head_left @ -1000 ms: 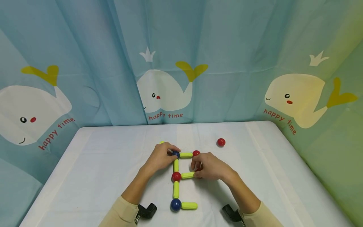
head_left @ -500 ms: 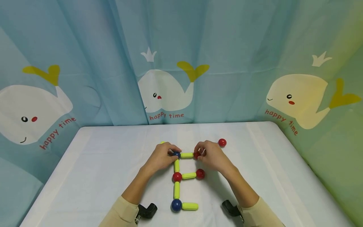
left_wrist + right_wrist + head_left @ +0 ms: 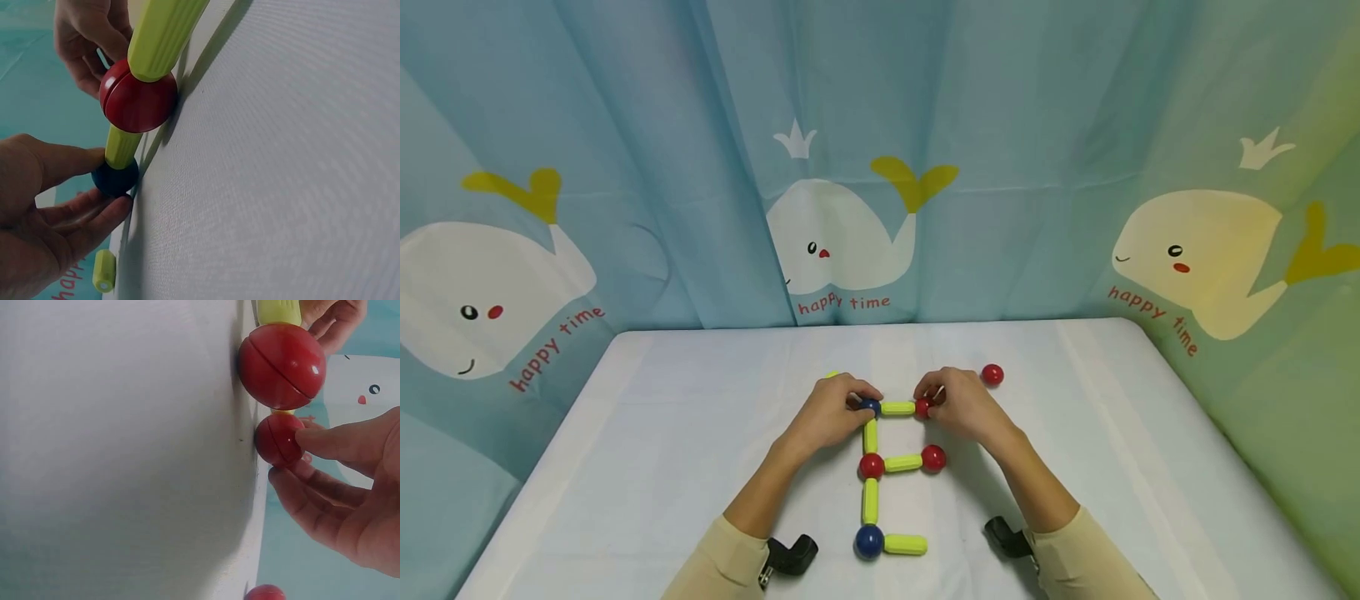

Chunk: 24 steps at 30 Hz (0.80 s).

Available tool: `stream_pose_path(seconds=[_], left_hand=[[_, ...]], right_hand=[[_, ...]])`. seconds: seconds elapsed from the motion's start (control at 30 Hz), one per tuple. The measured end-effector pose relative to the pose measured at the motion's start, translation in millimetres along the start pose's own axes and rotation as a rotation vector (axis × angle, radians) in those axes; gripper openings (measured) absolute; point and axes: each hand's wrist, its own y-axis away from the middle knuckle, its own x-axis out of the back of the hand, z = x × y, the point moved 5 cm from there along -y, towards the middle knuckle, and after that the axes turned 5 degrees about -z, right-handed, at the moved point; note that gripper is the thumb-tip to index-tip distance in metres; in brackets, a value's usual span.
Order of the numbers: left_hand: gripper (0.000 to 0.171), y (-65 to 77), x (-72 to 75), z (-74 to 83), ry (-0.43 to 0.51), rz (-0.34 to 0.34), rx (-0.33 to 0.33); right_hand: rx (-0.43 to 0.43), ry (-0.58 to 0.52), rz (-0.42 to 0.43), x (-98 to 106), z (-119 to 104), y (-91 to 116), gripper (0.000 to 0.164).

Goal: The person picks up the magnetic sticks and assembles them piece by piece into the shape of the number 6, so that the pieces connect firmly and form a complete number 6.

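Observation:
A flat figure of yellow-green rods and coloured balls lies on the white table. My left hand (image 3: 832, 412) pinches the blue ball (image 3: 115, 179) at its far left corner between thumb and fingers. At the far right corner, my right hand (image 3: 964, 403) pinches a red ball (image 3: 279, 440), which sits at the end of the top rod (image 3: 897, 408). Nearer to me, the middle red ball (image 3: 872, 466) joins a short rod (image 3: 902, 462) that ends in another red ball (image 3: 933, 459). The near blue ball (image 3: 869, 542) carries a rod (image 3: 906, 545) pointing right.
One loose red ball (image 3: 992, 375) lies beyond my right hand. A loose yellow-green rod (image 3: 104, 270) lies past my left hand, mostly hidden in the head view. Black wrist devices (image 3: 793, 556) sit at both sleeves. A whale-print curtain (image 3: 1000, 167) hangs behind the table.
My right hand has let go of the red ball on the middle rod and moved away from me to pinch the far right red ball. My left hand stays on the blue ball.

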Motion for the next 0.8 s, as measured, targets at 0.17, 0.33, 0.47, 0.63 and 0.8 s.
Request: stream_pose_path(seconds=[0.17, 0.33, 0.47, 0.63, 0.8], left_hand=[[0.019, -0.7, 0.6, -0.1, -0.003, 0.004, 0.0], [0.02, -1.2, 0.8, -0.3, -0.006, 0.007, -0.008], [0.02, -1.3, 1.3, 0.2, -0.008, 0.007, -0.008], [0.02, -1.9, 2.4, 1.3, -0.013, 0.008, -0.002], [0.02, -2.4, 3.5, 2.3, -0.02, 0.003, -0.006]], right_hand=[[-0.007, 0.0, 0.0, 1.0, 0.5, -1.4, 0.019], [-0.008, -0.003, -0.001, 1.1, 1.3, -2.0, 0.019], [-0.002, -0.007, -0.001, 1.4, 1.5, -1.9, 0.019], [-0.003, -0.02, -0.003, 2.0, 1.6, -1.5, 0.019], [-0.017, -0.032, -0.008, 2.2, 2.0, -2.2, 0.019]])
